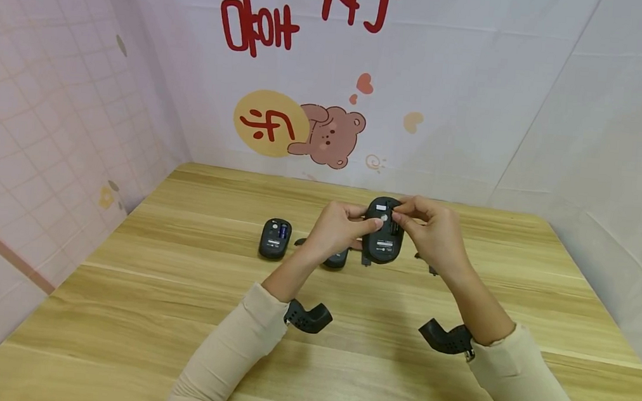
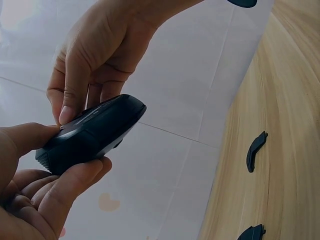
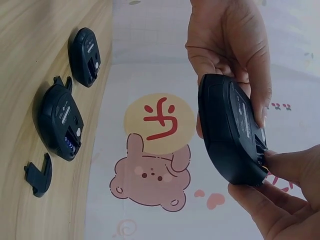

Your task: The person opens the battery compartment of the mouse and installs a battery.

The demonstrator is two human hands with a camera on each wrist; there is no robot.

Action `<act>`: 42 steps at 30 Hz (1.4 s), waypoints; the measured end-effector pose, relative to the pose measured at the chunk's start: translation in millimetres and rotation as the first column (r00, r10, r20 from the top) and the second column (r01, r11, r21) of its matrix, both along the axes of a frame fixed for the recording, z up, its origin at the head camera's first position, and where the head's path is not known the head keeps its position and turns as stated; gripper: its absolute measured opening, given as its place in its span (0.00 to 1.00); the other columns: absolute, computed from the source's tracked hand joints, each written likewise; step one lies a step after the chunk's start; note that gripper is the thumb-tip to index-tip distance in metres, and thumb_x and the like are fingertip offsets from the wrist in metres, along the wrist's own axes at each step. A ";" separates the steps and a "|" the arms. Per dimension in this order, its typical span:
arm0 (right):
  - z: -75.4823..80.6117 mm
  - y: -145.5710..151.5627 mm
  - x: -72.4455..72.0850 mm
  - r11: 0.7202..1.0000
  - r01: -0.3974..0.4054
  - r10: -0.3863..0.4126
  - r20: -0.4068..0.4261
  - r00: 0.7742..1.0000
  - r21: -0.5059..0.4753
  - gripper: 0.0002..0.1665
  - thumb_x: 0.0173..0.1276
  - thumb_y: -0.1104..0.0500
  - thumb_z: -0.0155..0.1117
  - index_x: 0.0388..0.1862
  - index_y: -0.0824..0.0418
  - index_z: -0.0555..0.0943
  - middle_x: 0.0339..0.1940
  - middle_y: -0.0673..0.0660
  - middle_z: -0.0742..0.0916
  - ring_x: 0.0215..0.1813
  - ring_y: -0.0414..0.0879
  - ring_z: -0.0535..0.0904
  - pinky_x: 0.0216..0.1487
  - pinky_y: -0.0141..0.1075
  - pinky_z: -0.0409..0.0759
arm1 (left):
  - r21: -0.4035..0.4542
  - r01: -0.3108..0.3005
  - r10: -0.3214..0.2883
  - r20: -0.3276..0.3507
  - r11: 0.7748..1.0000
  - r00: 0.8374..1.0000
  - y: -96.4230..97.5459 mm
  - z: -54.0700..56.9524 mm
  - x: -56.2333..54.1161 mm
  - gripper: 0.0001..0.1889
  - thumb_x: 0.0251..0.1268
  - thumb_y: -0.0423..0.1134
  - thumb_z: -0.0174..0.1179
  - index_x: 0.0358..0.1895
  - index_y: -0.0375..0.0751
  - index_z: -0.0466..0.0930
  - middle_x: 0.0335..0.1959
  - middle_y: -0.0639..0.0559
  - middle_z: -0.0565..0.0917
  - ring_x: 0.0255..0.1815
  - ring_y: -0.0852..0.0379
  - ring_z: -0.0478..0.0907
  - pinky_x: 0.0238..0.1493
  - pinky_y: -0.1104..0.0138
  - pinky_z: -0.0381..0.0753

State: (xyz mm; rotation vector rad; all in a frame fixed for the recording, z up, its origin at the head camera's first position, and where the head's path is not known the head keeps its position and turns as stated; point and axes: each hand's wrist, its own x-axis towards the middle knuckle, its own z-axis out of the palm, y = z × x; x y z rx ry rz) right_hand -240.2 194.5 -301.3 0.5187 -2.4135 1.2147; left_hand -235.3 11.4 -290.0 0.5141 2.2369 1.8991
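Note:
In the head view a black computer mouse (image 1: 382,247) is held up over the table with its underside and open battery slot showing. My left hand (image 1: 337,230) grips it by the left side, thumb laid across the underside. On the other side my right hand (image 1: 435,233) has thumb and fingertips at the upper end of the slot. From the right wrist view, the right thumb presses at the slot of the mouse (image 3: 227,132) while a finger lies beneath its shell. Whether a battery is between those fingertips I cannot tell.
Another upturned mouse (image 1: 275,238) lies to the left with a blue battery in its slot. A third mouse (image 1: 335,259) is partly hidden by the left hand. Loose battery covers (image 1: 366,259) rest nearby on the wooden table (image 1: 188,278). A printed cloth backdrop (image 1: 454,59) stands behind.

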 end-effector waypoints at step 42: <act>-4.9 2.2 -2.1 0.999 0.039 -0.036 -0.099 0.994 0.029 0.02 0.56 0.70 0.67 0.26 0.67 0.83 0.39 0.63 0.85 0.43 0.56 0.82 0.39 0.46 0.82 | 0.022 0.005 -0.005 -0.033 1.000 0.999 7.1 -30.0 -22.2 0.17 0.61 0.36 0.62 0.52 0.35 0.79 0.41 0.42 0.83 0.35 0.54 0.83 0.31 0.64 0.84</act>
